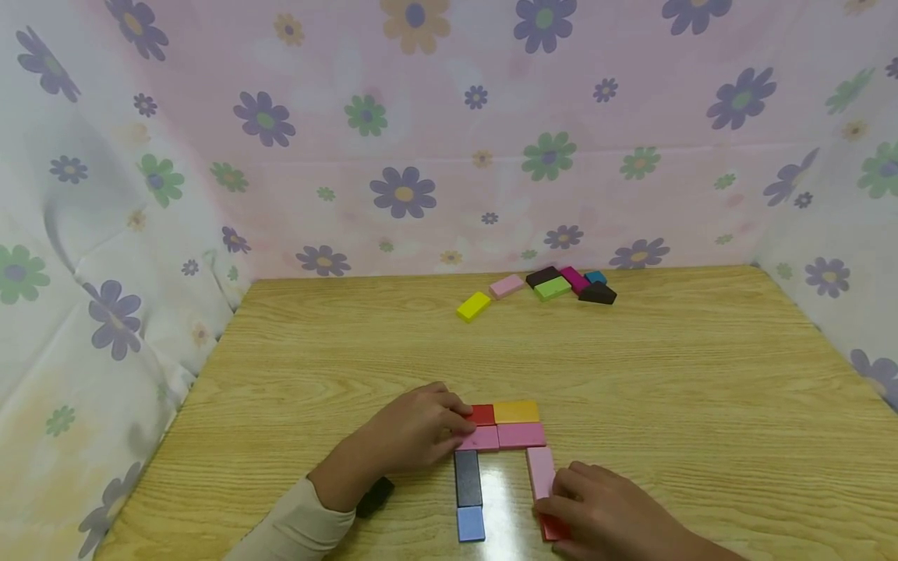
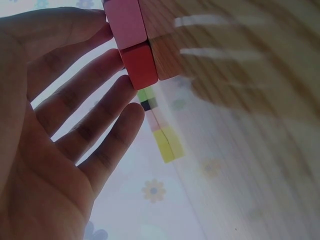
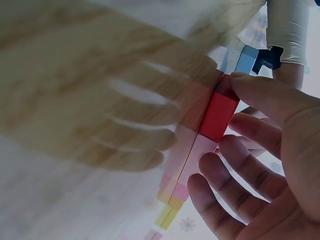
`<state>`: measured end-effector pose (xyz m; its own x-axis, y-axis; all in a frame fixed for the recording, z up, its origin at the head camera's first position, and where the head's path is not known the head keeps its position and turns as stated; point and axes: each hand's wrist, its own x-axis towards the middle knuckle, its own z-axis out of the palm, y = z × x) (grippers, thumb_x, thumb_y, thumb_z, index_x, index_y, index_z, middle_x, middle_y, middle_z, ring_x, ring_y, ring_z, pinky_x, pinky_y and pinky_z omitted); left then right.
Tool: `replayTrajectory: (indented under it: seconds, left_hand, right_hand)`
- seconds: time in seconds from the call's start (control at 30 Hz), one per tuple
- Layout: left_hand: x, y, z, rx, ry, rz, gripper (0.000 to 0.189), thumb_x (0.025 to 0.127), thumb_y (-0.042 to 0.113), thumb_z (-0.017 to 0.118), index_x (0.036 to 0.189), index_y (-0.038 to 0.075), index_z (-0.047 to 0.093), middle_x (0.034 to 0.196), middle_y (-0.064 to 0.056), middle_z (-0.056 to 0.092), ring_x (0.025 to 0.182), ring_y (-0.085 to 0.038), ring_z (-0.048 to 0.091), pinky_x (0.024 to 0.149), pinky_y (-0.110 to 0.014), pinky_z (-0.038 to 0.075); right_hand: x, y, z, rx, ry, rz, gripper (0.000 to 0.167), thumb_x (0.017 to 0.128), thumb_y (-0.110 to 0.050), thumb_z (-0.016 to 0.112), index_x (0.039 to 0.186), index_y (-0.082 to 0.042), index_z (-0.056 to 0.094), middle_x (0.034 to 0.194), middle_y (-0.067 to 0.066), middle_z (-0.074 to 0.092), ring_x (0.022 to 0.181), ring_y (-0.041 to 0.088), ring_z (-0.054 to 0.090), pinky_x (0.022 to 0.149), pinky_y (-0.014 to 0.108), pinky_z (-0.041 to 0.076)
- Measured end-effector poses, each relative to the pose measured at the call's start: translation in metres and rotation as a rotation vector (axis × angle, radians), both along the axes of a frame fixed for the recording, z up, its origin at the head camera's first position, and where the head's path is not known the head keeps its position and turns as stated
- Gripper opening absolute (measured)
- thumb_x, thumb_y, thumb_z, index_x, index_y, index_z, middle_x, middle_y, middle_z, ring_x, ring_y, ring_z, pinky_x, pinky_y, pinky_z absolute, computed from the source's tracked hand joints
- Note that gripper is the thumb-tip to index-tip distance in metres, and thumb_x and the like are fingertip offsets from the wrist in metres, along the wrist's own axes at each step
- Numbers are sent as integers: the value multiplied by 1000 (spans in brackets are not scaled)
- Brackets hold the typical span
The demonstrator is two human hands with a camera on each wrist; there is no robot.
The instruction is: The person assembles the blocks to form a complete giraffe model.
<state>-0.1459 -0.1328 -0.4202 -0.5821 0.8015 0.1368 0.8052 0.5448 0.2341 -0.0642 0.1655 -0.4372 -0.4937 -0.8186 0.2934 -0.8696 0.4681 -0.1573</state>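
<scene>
My left hand (image 1: 419, 427) has its fingertips against the left ends of a red block (image 1: 482, 414) and a pink block (image 1: 480, 439). An orange block (image 1: 516, 412) and another pink block (image 1: 521, 435) continue these two rows rightward. Below the left end, a dark grey block (image 1: 468, 478) and a blue block (image 1: 471, 524) form a column. My right hand (image 1: 606, 510) touches the outer side of the right column, a light pink block (image 1: 539, 469) above a red block (image 3: 220, 116). In the right wrist view, its thumb is at the red block's near end, fingers loosely bent.
A black block (image 1: 375, 497) lies beside the left forearm, partly covered by it. At the table's far edge are a yellow block (image 1: 474, 306), a light pink block (image 1: 507, 287), a lime green block (image 1: 553, 289) and several dark or coloured ones. Flowered cloth (image 1: 449, 195) hangs around the table.
</scene>
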Motion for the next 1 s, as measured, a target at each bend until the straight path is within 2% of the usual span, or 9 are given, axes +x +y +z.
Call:
replayTrajectory:
  seconds: [0.33, 0.43, 0.53, 0.67, 0.8, 1.0]
  left_hand:
    - [-1, -1, 2, -3, -8, -3, 18, 92, 22, 72, 108, 17, 80, 115, 2, 73, 105, -14, 63, 94, -27, 52]
    - [-1, -2, 2, -5, -14, 0, 19, 92, 22, 72, 108, 17, 80, 116, 2, 73, 106, -14, 63, 94, -27, 52]
    - [-1, -2, 2, -3, -20, 0, 19, 93, 22, 72, 109, 17, 80, 117, 2, 73, 107, -14, 63, 95, -26, 52]
    - [0, -2, 2, -1, -23, -1, 19, 93, 22, 72, 110, 17, 79, 117, 2, 73, 107, -14, 63, 95, -26, 52]
    - [0, -1, 2, 0, -23, -1, 19, 93, 22, 72, 109, 17, 79, 117, 2, 73, 107, -14, 63, 95, -27, 52]
    - [1, 0, 4, 1, -36, 3, 19, 93, 21, 71, 109, 17, 80, 118, 1, 73, 107, -14, 63, 95, -26, 52]
  right_hand:
    - [0, -1, 4, 50, -25, -21, 24, 91, -46, 71, 104, -26, 73, 88, -15, 56, 77, -2, 42, 65, 14, 42]
    - [-2, -2, 7, 11, 21, -38, 22, 90, -46, 72, 102, -28, 74, 88, -16, 58, 78, -1, 47, 66, 15, 45]
    - [-7, -3, 13, -74, 85, -74, 17, 88, -41, 75, 98, -27, 75, 88, -16, 60, 79, 0, 51, 68, 15, 47]
    - [-24, 1, 22, -118, 123, -161, 18, 83, -34, 81, 97, -23, 77, 90, -14, 62, 81, 3, 53, 68, 18, 51]
    - [-47, 5, 28, -78, 132, -274, 30, 73, -26, 88, 100, -18, 77, 93, -9, 65, 85, 6, 57, 69, 25, 56]
    - [-86, 9, 28, -7, 102, -386, 29, 79, -23, 84, 105, -10, 77, 101, 4, 70, 94, 20, 66, 76, 37, 59]
